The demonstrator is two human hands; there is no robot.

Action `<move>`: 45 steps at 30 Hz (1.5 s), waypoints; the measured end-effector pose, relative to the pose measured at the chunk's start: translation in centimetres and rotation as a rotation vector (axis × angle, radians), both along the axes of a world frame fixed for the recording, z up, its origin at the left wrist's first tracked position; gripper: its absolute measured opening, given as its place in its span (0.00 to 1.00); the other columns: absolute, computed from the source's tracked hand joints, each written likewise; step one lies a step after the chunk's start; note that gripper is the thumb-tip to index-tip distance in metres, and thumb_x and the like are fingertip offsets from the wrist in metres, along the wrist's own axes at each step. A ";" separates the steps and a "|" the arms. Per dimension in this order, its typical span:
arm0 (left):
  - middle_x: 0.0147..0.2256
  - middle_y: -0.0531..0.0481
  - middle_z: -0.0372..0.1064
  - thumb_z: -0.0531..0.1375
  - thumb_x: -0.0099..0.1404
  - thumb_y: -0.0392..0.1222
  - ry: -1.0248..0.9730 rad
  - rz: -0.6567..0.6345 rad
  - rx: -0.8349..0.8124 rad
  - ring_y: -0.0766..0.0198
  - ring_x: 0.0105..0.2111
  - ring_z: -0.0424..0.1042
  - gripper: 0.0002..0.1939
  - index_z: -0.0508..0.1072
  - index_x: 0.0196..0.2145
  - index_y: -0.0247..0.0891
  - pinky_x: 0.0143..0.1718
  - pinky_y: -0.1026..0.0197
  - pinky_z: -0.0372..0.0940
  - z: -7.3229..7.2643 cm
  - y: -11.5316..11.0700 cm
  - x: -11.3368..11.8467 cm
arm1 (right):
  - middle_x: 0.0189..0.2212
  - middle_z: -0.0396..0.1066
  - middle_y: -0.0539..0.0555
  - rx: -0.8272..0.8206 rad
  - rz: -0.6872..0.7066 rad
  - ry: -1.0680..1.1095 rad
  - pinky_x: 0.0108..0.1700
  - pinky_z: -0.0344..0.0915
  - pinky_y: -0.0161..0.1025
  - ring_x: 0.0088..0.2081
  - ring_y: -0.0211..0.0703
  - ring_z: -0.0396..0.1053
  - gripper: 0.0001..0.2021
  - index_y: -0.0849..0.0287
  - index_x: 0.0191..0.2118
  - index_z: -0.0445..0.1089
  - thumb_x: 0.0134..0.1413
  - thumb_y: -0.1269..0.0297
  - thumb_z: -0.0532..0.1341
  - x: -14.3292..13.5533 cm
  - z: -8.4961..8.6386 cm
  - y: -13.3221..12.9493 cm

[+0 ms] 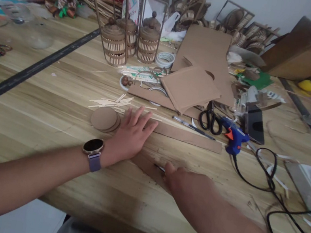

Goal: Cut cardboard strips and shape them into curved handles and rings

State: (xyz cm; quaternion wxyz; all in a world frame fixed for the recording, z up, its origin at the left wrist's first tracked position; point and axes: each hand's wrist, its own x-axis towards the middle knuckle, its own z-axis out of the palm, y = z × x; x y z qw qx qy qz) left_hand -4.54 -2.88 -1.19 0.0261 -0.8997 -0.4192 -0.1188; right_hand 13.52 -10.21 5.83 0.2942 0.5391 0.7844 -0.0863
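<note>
My left hand [133,132] lies on the wooden table with its fingers spread, over the near end of a long cardboard strip [188,136] and beside a second strip [149,167]. My right hand [181,181] is closed around a thin dark tool [160,168], whose tip rests at the second strip; most of the tool is hidden in the fist. Round cardboard discs [103,118] sit just left of my left hand, below a small pile of thin wooden sticks [111,102].
Behind the hands are a pen [194,127], black scissors [211,120], a blue glue gun [234,137] with a looping cable, and stacked cardboard [191,86]. Lantern-like models [114,43] stand farther back. A phone [255,124] lies at the right.
</note>
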 end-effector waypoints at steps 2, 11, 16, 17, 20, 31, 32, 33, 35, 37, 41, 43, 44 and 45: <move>0.64 0.33 0.55 0.48 0.68 0.29 0.004 -0.002 0.007 0.36 0.66 0.47 0.25 0.65 0.62 0.34 0.63 0.27 0.44 0.0 0.2 0.1 | 0.27 0.76 0.57 0.014 -0.025 -0.038 0.20 0.59 0.32 0.25 0.50 0.78 0.15 0.59 0.44 0.70 0.54 0.81 0.56 1.2 -0.3 -0.9; 0.54 0.34 0.68 0.50 0.72 0.33 0.060 -0.149 0.125 0.47 0.53 0.66 0.18 0.68 0.56 0.29 0.54 0.45 0.66 0.9 -4.7 -1.0 | 0.29 0.77 0.54 0.090 0.024 0.071 0.20 0.49 0.33 0.26 0.45 0.76 0.08 0.57 0.46 0.65 0.64 0.69 0.52 3.7 -1.9 -2.1; 0.50 0.31 0.71 0.50 0.67 0.28 0.199 -0.123 0.142 0.45 0.51 0.70 0.19 0.71 0.53 0.24 0.48 0.47 0.70 0.3 -9.9 -1.4 | 0.28 0.77 0.54 0.013 -0.001 0.233 0.23 0.53 0.35 0.28 0.47 0.76 0.07 0.58 0.43 0.65 0.66 0.65 0.51 4.3 -1.0 -1.2; 0.51 0.31 0.71 0.50 0.66 0.27 0.213 -0.112 0.138 0.45 0.51 0.71 0.20 0.70 0.54 0.24 0.47 0.47 0.70 0.2 -10.3 -1.4 | 0.28 0.77 0.54 -0.006 -0.015 0.278 0.25 0.55 0.35 0.30 0.46 0.76 0.08 0.58 0.42 0.66 0.66 0.65 0.51 4.5 -0.8 -1.0; 0.51 0.31 0.71 0.50 0.65 0.27 0.237 -0.103 0.146 0.45 0.51 0.72 0.22 0.71 0.54 0.25 0.47 0.45 0.71 0.3 -10.4 -1.1 | 0.33 0.77 0.56 -0.059 -0.076 0.431 0.31 0.61 0.36 0.35 0.47 0.76 0.10 0.57 0.42 0.65 0.68 0.62 0.48 4.9 -0.4 -0.5; 0.49 0.32 0.74 0.50 0.63 0.25 0.196 -0.062 0.195 0.50 0.49 0.74 0.20 0.73 0.49 0.24 0.47 0.53 0.70 0.5 -10.0 -1.9 | 0.37 0.79 0.60 0.024 0.009 0.304 0.32 0.64 0.39 0.37 0.52 0.77 0.16 0.60 0.45 0.70 0.68 0.60 0.48 -2.5 -0.8 3.1; 0.50 0.32 0.73 0.50 0.62 0.25 0.187 -0.062 0.183 0.50 0.50 0.73 0.21 0.73 0.50 0.23 0.49 0.53 0.70 0.5 -10.0 -2.1 | 0.37 0.79 0.60 0.034 0.037 0.296 0.32 0.65 0.39 0.38 0.52 0.77 0.16 0.60 0.46 0.71 0.68 0.61 0.48 -3.0 -0.9 3.4; 0.51 0.33 0.72 0.50 0.62 0.25 0.177 -0.059 0.174 0.50 0.51 0.73 0.21 0.72 0.51 0.22 0.50 0.53 0.69 0.5 -10.0 -2.2 | 0.37 0.79 0.60 0.046 0.068 0.294 0.32 0.65 0.39 0.37 0.52 0.77 0.16 0.60 0.46 0.71 0.68 0.61 0.48 -3.4 -1.0 3.7; 0.52 0.33 0.72 0.50 0.62 0.25 0.154 -0.049 0.173 0.49 0.52 0.72 0.22 0.71 0.52 0.23 0.50 0.53 0.69 0.5 -10.0 -2.4 | 0.37 0.78 0.60 0.080 0.133 0.291 0.32 0.66 0.39 0.36 0.51 0.77 0.16 0.60 0.45 0.72 0.67 0.62 0.48 -3.8 -1.3 4.0; 0.52 0.33 0.72 0.48 0.63 0.26 0.129 -0.032 0.182 0.50 0.51 0.73 0.22 0.71 0.52 0.24 0.49 0.53 0.69 0.6 -9.9 -2.6 | 0.35 0.78 0.60 0.116 0.170 0.278 0.31 0.66 0.38 0.35 0.50 0.77 0.15 0.60 0.43 0.72 0.67 0.63 0.49 -4.0 -1.5 4.1; 0.51 0.31 0.73 0.46 0.65 0.26 0.117 -0.038 0.206 0.50 0.50 0.74 0.22 0.70 0.52 0.23 0.48 0.53 0.70 0.7 -9.8 -2.8 | 0.33 0.78 0.61 0.139 0.216 0.231 0.29 0.66 0.37 0.34 0.50 0.78 0.14 0.61 0.42 0.73 0.66 0.64 0.50 -4.2 -1.7 4.1; 0.51 0.30 0.73 0.46 0.65 0.26 0.140 -0.055 0.209 0.49 0.50 0.74 0.22 0.70 0.53 0.21 0.48 0.53 0.70 0.7 -9.8 -2.8 | 0.32 0.78 0.62 0.125 0.254 0.201 0.29 0.67 0.39 0.34 0.52 0.78 0.14 0.63 0.43 0.73 0.67 0.66 0.50 -4.4 -1.5 4.1; 0.51 0.30 0.72 0.46 0.65 0.26 0.152 -0.060 0.207 0.49 0.51 0.74 0.22 0.70 0.53 0.21 0.48 0.53 0.70 0.6 -9.9 -2.8 | 0.32 0.78 0.62 0.114 0.253 0.188 0.29 0.68 0.39 0.34 0.53 0.78 0.14 0.63 0.43 0.73 0.67 0.66 0.50 -4.7 -1.3 4.2; 0.52 0.31 0.72 0.46 0.65 0.27 0.166 -0.061 0.200 0.49 0.51 0.74 0.22 0.70 0.53 0.21 0.49 0.53 0.70 0.5 -9.9 -2.8 | 0.31 0.78 0.62 0.096 0.235 0.176 0.29 0.68 0.39 0.34 0.53 0.78 0.14 0.64 0.43 0.72 0.67 0.66 0.50 -4.9 -1.0 4.3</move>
